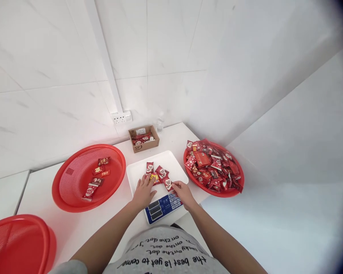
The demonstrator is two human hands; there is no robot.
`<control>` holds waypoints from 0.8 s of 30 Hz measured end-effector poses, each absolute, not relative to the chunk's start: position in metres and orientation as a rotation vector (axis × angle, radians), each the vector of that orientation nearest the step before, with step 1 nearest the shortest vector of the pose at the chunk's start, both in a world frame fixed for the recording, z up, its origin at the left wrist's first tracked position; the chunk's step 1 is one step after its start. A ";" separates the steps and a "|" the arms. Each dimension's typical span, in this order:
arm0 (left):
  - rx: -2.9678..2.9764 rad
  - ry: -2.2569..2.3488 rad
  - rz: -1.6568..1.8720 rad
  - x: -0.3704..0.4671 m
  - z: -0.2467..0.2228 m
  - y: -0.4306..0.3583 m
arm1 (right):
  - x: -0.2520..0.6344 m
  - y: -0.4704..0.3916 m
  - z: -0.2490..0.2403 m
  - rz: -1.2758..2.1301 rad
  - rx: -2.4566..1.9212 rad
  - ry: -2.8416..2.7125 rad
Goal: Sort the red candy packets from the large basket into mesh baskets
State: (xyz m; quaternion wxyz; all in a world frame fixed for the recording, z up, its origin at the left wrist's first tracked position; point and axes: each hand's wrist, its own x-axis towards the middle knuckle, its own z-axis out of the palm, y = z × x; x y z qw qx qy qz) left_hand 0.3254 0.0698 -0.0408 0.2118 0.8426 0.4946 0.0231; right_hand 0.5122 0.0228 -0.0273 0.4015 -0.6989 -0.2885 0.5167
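Note:
Several small red candy packets (162,172) with white labels lie on the white tray of a digital scale (171,160). My left hand (143,192) is open, its fingers stretched out over the tray and touching a red and yellow packet (154,177). At the near right of the tray, the fingertips of my right hand (184,194) are closed on the edge of a red packet (168,184) with a white label. The scale's blue keypad panel (164,205) shows between my wrists, partly covered by my right hand.
Right of the scale stands a red basket (217,194) heaped with packets. On the left, another red basket (57,182) holds several packets; a third (20,243) is nearer. Behind are a cardboard box (145,145) with packets, a clear bottle (159,125) and a wall socket (121,117).

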 end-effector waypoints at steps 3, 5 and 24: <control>2.400 1.349 0.114 0.319 -0.045 0.066 | 0.509 0.019 -0.029 1.296 -1.759 -0.719; 2.421 1.341 0.158 0.314 -0.045 0.065 | 0.507 0.015 -0.028 1.292 -1.758 -0.707; 0.935 1.028 0.431 0.314 -0.009 0.013 | 0.484 -0.019 -0.020 1.503 -1.523 -1.172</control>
